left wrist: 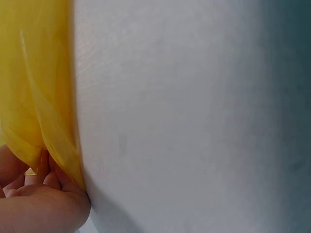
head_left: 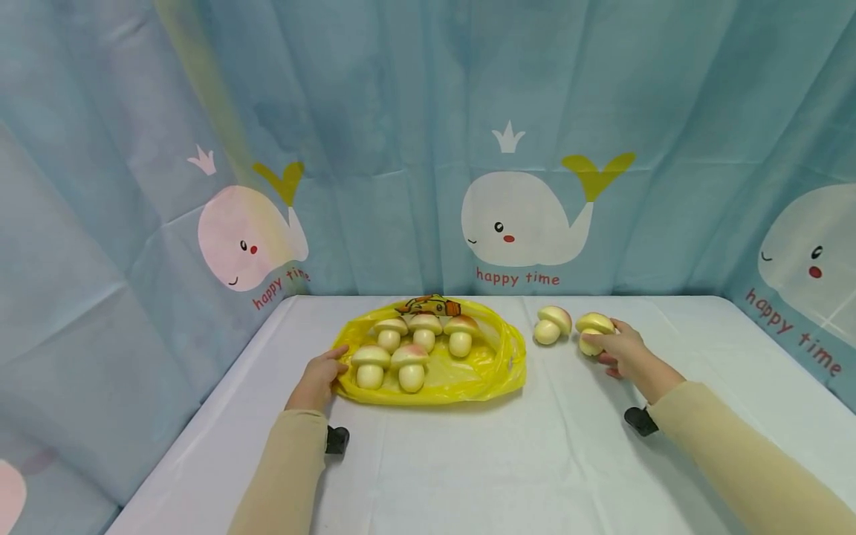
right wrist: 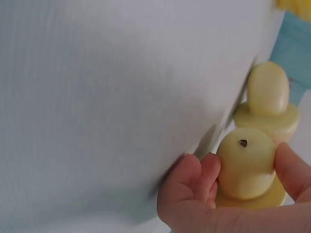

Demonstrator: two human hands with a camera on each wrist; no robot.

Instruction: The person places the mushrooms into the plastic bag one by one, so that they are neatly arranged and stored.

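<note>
A yellow plastic bag [head_left: 461, 390] lies opened out on the table, with several toy mushrooms [head_left: 370, 367] resting in it. My left hand [head_left: 319, 377] pinches the bag's left edge; the left wrist view shows the yellow film [left wrist: 41, 87] running down between thumb and fingers. On the right, my right hand [head_left: 626, 349] holds a toy mushroom [head_left: 595, 331] by its pale round stem [right wrist: 247, 162], thumb on one side and fingertips on the other. Just left of it another toy mushroom [head_left: 552, 325] lies on its side, its cap pinkish on top.
The white-covered table [head_left: 508, 468] meets a blue curtain [head_left: 401, 223] printed with whales at the back and sides. A black wrist strap piece [head_left: 337, 440] sits at the left wrist and a similar one [head_left: 640, 421] at the right.
</note>
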